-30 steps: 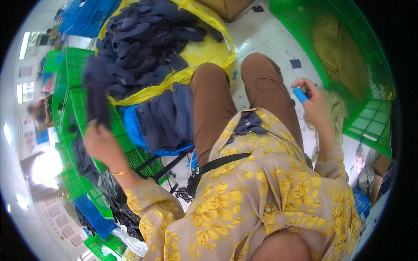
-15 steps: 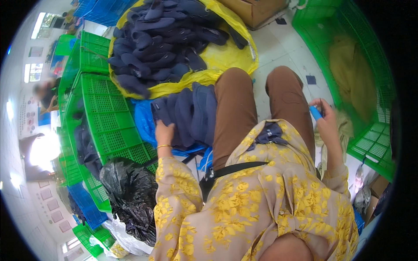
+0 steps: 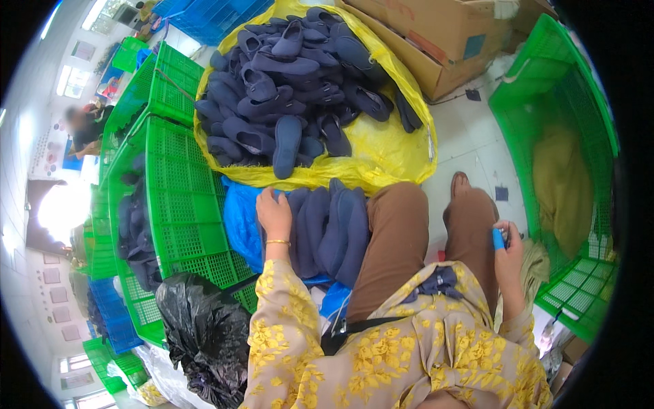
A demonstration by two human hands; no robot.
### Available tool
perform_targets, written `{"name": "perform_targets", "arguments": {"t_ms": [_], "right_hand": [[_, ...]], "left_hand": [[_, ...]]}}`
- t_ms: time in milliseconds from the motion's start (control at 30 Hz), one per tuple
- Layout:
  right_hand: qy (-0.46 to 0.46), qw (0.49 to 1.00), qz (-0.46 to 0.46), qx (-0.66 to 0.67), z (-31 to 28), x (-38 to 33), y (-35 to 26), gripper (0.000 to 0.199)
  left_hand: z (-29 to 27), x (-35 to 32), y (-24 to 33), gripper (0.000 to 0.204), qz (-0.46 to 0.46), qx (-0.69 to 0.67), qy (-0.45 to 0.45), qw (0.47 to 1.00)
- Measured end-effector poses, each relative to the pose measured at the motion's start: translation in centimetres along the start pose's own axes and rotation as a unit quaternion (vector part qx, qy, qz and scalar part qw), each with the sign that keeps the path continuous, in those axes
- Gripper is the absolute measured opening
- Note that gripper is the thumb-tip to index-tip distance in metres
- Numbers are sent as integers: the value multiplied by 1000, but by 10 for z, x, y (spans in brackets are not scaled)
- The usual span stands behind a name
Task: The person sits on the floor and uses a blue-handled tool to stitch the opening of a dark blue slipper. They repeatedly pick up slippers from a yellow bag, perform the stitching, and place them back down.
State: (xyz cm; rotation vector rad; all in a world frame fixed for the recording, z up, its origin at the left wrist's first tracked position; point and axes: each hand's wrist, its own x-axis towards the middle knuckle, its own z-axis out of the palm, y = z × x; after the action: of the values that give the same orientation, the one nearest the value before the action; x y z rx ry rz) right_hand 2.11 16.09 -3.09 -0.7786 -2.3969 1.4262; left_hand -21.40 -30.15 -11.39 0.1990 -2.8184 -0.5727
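My left hand (image 3: pixel 274 219), with a yellow bangle at the wrist, is closed over the left end of a row of navy slip-on shoes (image 3: pixel 315 230). The shoe under it is mostly hidden by the hand. The row lies on a blue plastic bag (image 3: pixel 240 208), beside my left thigh. Off to the right, next to my right knee, my right hand (image 3: pixel 508 253) has its fingers curled together, with a blue wrap round one digit. Something small and dark may be in its fingers; I cannot make it out. Ahead, a yellow sack (image 3: pixel 381 153) holds a heap of navy shoes (image 3: pixel 287 144).
Green crates (image 3: pixel 180 198) line my left, with more dark shoes inside one. A black plastic bag (image 3: pixel 204 334) sits near my left elbow. At the right stands a green crate (image 3: pixel 524 102) containing olive cloth (image 3: pixel 560 184). A cardboard box (image 3: pixel 449 41) is behind the sack.
My view has shifted, so the sack and row sit lower. A blurred shoe at the heap's near left edge is no longer there. My left hand stays at the row's left end.
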Motion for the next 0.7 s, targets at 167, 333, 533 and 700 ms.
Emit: {"name": "perform_targets", "arguments": {"t_ms": [167, 333, 533, 700], "right_hand": [[28, 972, -143, -186, 29, 17, -8, 17], [29, 966, -124, -224, 36, 19, -9, 20], [30, 970, -64, -234, 34, 26, -2, 13], [32, 971, -54, -229, 41, 35, -7, 13]], "left_hand": [[60, 82, -22, 25, -25, -36, -49, 998], [125, 136, -78, 33, -82, -18, -144, 986], [194, 148, -124, 52, -163, -42, -132, 977], [183, 134, -15, 52, 80, 96, -345, 930]]}}
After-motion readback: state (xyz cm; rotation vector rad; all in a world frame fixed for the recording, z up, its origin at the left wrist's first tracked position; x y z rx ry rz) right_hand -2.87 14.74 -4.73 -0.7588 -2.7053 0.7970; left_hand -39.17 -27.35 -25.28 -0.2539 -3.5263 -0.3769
